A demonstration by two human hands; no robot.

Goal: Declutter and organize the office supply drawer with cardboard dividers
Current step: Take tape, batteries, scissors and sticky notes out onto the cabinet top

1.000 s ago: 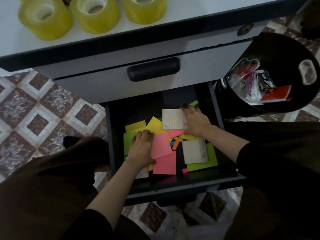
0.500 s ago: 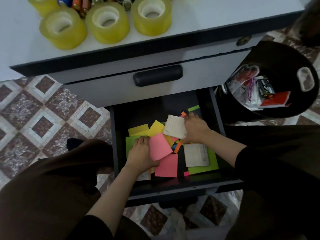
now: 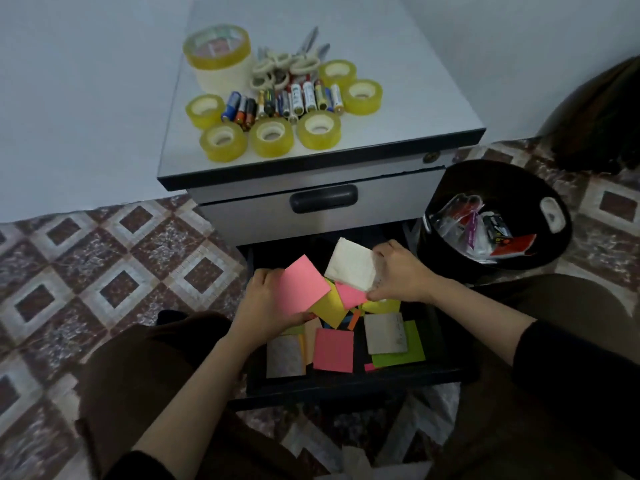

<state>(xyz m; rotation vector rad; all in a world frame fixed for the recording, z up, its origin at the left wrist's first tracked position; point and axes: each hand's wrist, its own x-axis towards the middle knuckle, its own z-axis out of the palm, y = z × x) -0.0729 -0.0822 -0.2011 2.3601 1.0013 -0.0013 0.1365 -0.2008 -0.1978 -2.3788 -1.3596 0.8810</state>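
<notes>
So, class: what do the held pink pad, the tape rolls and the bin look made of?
Held pink pad: matte paper, thin flat square sheets. Tape rolls: glossy yellowish clear plastic film on white cores. Bin: probably plastic, smooth black sheen.

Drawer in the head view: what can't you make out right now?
All head view.
Rear of the drawer: dark, under the upper drawer front.
Drawer floor: covered by loose notes, left hand gripping pink pad, right hand gripping white pad.
Any writing on white pad: too blurred.
Labels on the batteries: too small.
</notes>
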